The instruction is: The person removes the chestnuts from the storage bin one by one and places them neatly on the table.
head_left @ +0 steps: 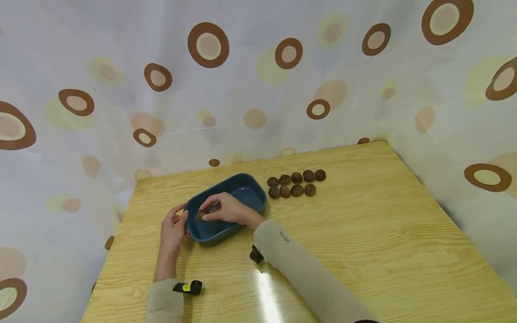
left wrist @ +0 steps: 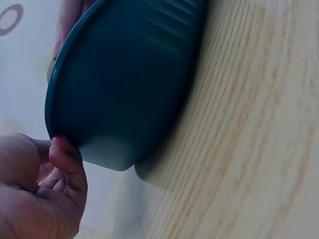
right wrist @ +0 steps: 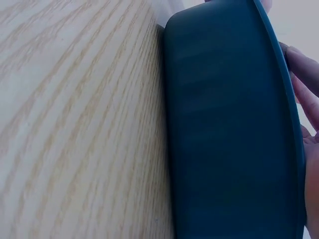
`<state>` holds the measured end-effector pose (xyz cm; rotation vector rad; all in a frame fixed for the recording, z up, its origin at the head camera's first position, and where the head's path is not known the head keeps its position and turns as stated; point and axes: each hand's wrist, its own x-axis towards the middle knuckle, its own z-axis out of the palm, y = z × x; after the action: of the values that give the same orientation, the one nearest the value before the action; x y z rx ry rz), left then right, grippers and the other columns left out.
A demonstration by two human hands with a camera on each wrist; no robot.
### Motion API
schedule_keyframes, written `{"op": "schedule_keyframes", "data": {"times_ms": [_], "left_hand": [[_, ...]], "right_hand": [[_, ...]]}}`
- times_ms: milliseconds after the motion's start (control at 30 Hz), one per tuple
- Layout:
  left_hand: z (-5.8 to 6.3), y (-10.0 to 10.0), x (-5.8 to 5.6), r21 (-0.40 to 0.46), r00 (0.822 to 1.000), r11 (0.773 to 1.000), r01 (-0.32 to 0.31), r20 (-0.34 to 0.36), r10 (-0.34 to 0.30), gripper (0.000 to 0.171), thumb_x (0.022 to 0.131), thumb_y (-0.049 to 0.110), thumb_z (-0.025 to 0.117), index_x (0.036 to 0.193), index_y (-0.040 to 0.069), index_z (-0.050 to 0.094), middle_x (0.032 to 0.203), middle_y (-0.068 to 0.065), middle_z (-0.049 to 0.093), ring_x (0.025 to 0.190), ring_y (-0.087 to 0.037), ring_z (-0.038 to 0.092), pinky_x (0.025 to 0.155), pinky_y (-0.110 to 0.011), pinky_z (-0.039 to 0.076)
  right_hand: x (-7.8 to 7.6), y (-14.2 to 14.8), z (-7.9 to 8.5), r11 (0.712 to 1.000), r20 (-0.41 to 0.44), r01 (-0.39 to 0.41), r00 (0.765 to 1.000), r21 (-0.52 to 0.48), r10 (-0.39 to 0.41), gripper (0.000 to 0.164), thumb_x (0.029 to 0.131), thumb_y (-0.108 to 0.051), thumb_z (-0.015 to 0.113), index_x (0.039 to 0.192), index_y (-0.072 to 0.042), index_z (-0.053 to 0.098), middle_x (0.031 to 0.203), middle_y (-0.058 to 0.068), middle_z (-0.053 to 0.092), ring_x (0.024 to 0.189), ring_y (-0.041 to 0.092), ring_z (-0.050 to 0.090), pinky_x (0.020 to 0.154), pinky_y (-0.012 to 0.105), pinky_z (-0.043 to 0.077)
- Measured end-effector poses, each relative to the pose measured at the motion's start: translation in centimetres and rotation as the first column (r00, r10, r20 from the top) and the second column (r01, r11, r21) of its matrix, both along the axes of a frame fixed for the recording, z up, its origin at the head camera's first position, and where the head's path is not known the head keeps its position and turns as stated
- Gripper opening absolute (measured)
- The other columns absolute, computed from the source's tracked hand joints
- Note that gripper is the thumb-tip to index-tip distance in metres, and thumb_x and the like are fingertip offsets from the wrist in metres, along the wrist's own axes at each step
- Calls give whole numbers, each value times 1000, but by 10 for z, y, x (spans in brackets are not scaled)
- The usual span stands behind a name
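Note:
A dark blue rectangular container [head_left: 242, 183] with rounded corners stands on the wooden table. My left hand [head_left: 173, 229] grips its left end by the rim, with the thumb over the edge; the left wrist view shows a curled finger against the outer wall [left wrist: 119, 89]. Over the inside of the container, near that same end, my right hand [head_left: 228, 209] pinches a brown chestnut [head_left: 201, 216] between thumb and fingers. In the right wrist view the container's side wall [right wrist: 229, 124] hides most of the right hand [right wrist: 310, 109].
Several chestnuts [head_left: 296, 190] lie in two rows on the table [head_left: 363, 233], just right of the container. A patterned curtain [head_left: 242, 89] hangs along the table's back and right edges. Each wrist wears a black camera strap [head_left: 188, 287].

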<state>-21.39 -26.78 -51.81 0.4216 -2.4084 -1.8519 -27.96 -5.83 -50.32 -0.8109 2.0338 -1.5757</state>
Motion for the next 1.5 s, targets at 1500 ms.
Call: {"op": "schedule_keyframes", "data": {"times_ms": [1500], "left_hand": [[-3,-14,1,34,999,999,-41,11,41,42,109,30,53,148,12,56,72,5,53,54,-9,53,54,-24,49]], "right_hand": [[-31,235,21,922,-92,368,929,119,-359,38,100,-21,72,135,-9,66,140,12,61,119,30,62,99,44,55]]}}
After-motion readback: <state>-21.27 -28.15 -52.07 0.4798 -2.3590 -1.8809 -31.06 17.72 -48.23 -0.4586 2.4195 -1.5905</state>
